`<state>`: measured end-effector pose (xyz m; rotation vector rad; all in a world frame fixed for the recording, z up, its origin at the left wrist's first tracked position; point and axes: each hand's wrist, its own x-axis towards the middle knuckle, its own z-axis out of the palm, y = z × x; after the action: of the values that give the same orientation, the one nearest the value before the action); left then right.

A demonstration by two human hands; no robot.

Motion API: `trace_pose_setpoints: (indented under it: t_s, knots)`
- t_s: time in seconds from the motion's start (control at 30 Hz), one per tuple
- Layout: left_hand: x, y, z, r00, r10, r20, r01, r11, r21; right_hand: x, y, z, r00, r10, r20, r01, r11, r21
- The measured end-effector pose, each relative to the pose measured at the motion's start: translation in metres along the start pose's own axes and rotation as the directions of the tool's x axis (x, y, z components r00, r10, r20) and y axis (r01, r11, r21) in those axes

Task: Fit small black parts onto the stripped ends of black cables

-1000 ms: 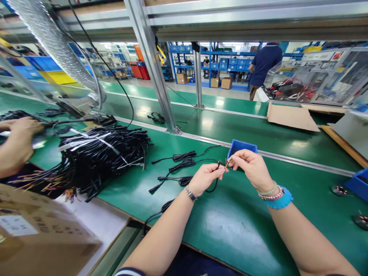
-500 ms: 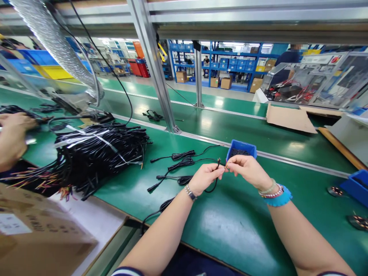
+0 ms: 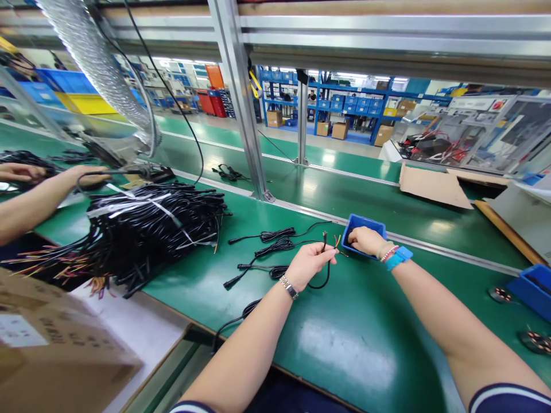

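Black cable point(image 3: 329, 273) left hand point(image 3: 310, 265) pinches; right point(image 3: 365, 240) seems curled.

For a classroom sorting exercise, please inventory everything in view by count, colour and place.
Cable bundle: one, black, left
Coiled cables: several, black, centre
Small bins: two, blue, centre-right and right edge
Round parts: two, dark, right
Box: one, brown, lower left
Duct: one, silver, upper left
Bench: one, green, foreground
Shelving: uncounted, blue, background
Co-worker's hands: two, far left
Left hand: one, silver watch, holding a black cable
Right hand: one, blue band, inside the centre-right bin
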<state>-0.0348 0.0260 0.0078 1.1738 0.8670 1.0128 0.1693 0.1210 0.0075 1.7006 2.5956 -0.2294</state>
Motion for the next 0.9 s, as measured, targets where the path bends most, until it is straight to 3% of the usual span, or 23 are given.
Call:
trace_pose_setpoints:
  t_s: [0.23,0.5,0.63,0.9]
  knots:
    - [0.0,0.0,0.0,1.0,-0.007,-0.005,0.007,1.0,0.007,-0.004,0.003,0.0,0.999,-0.051,0.002,0.051,0.999,0.0]
    - [0.001,-0.001,0.0,1.0,-0.002,-0.011,0.003,0.999,0.032,-0.008,0.006,-0.008,0.993,-0.076,-0.091,0.08,0.996,0.046]
    - [0.001,-0.001,0.0,1.0,-0.003,-0.012,0.003,1.0,0.027,-0.004,-0.002,-0.003,0.993,-0.11,-0.052,0.111,0.994,0.016]
    - [0.003,-0.004,-0.001,0.999,-0.03,-0.02,0.031,0.999,0.043,0.001,-0.01,0.001,0.998,-0.057,0.024,0.06,0.992,-0.112]
